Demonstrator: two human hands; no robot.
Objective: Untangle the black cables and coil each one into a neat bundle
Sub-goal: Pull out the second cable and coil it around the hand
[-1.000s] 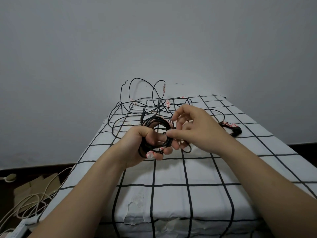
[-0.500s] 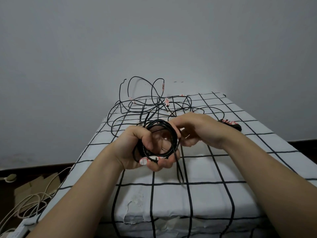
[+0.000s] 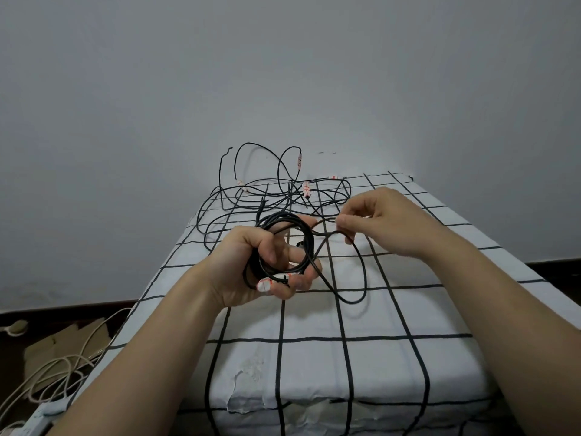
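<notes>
My left hand (image 3: 251, 265) grips a coil of black cable (image 3: 306, 237) above the checked bed; a white-and-red tag sticks out under its fingers. To the right, my right hand (image 3: 386, 221) pinches the free strand of the same cable, which hangs down in a loose loop (image 3: 361, 278) between both hands. Behind them, a tangle of black cables (image 3: 270, 193) with white-red tags lies at the far end of the bed, some loops standing up against the wall.
The bed has a white cover with a black grid (image 3: 314, 357), torn at its near edge. The grey wall (image 3: 283, 73) stands right behind it. On the floor at the left lie white cords (image 3: 47, 372) and cardboard.
My right hand has moved away from the coil to the right, drawing out a loose loop of cable. The left hand still holds the coil in about the same place.
</notes>
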